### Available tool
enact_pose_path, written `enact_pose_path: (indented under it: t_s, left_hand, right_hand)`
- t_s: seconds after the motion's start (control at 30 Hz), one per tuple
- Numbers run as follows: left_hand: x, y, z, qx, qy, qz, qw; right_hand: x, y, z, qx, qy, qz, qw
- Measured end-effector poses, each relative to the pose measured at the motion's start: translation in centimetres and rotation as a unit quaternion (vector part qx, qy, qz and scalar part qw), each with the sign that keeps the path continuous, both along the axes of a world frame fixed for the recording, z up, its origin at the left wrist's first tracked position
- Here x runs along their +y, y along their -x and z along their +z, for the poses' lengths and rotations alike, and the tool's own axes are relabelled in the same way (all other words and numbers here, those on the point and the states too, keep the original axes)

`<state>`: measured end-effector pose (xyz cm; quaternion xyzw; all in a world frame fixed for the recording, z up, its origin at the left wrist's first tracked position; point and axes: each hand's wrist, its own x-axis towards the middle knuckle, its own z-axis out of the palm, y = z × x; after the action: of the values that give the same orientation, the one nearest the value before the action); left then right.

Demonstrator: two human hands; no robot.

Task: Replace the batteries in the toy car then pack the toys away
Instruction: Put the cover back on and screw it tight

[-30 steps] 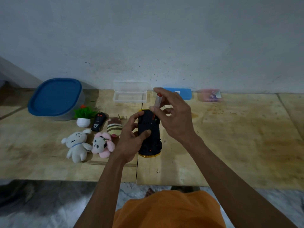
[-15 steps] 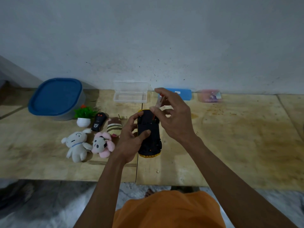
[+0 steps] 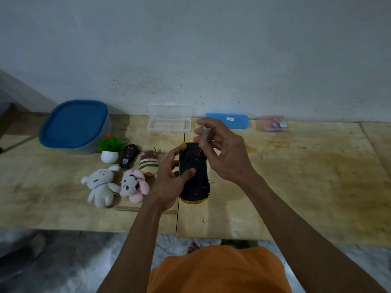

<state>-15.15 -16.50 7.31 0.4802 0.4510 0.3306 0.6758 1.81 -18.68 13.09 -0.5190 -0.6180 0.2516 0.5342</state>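
Observation:
The yellow toy car lies upside down on the wooden table, black underside up. My left hand grips its left side, thumb across the chassis. My right hand pinches a small screwdriver with a clear handle, held upright with its tip down at the far end of the car's underside. To the left lie a white plush dog, a pink plush, a striped plush and a black remote.
A blue-lidded tub stands at the back left, with a small potted plant before it. Along the wall sit an open clear case, a blue case and a pink box. A tiny screw-like bit lies near the table's front edge.
My right fingers have shifted slightly around the screwdriver handle, as in a turn. The car and my left hand have stayed in place.

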Motion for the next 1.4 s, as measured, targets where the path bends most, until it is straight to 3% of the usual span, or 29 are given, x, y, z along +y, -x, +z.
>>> enact_pose_path:
  t_s: [0.7, 1.23, 1.4]
  left_hand:
    - [-0.3, -0.31, -0.08, -0.01, -0.006, 0.006, 1.0]
    - [-0.1, -0.09, -0.74, -0.029, 0.007, 0.007, 1.0]
    - [-0.26, -0.27, -0.69, -0.04, 0.016, 0.014, 0.999]
  right_hand:
    - [0.12, 0.32, 0.08, -0.045, -0.034, -0.072, 0.996]
    - [-0.27, 0.52, -0.01, 0.034, 0.033, -0.088, 0.995]
    - [-0.25, 0.07, 0.71, 0.128, 0.03, -0.131, 0.983]
